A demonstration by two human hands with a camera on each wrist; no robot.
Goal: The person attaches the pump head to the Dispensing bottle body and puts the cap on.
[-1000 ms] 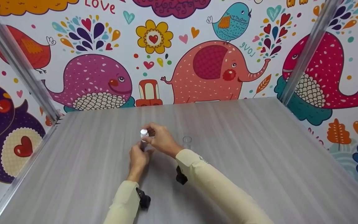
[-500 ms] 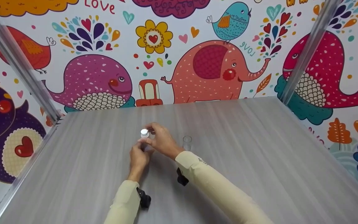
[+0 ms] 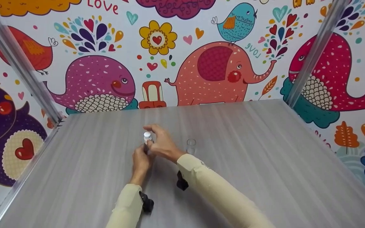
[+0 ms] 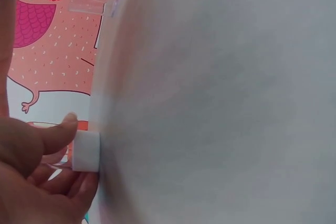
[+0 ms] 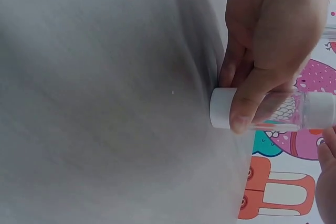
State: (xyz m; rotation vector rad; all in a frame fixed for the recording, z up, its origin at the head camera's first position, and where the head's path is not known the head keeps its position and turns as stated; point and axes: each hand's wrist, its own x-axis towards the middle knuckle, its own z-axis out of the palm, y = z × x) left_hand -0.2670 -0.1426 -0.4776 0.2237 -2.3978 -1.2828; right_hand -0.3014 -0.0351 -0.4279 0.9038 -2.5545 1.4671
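A small clear bottle [image 5: 286,113] with a white screw cap [image 3: 147,135] and a white base [image 4: 86,151] stands upright on the table. My left hand [image 3: 140,161] grips it low down, the thumb and fingers around the lower body and base. My right hand [image 3: 165,145] is at the top, its thumb at the cap's lower edge. Its index finger reaches out behind the cap, with a gap between them. In the right wrist view, only part of the right hand [image 5: 328,169] shows, beside the cap; its other fingers are hidden.
A clear drinking glass [image 3: 191,146] stands on the grey wood-grain table [image 3: 249,158], just right of my right hand. Behind the table is a wall [image 3: 112,31] printed with cartoon animals. Metal posts [image 3: 21,63] rise at the left and right back corners.
My right hand's index finger has moved off the cap and straightened, and the hand has turned a little. The left hand and the bottle have stayed in place.
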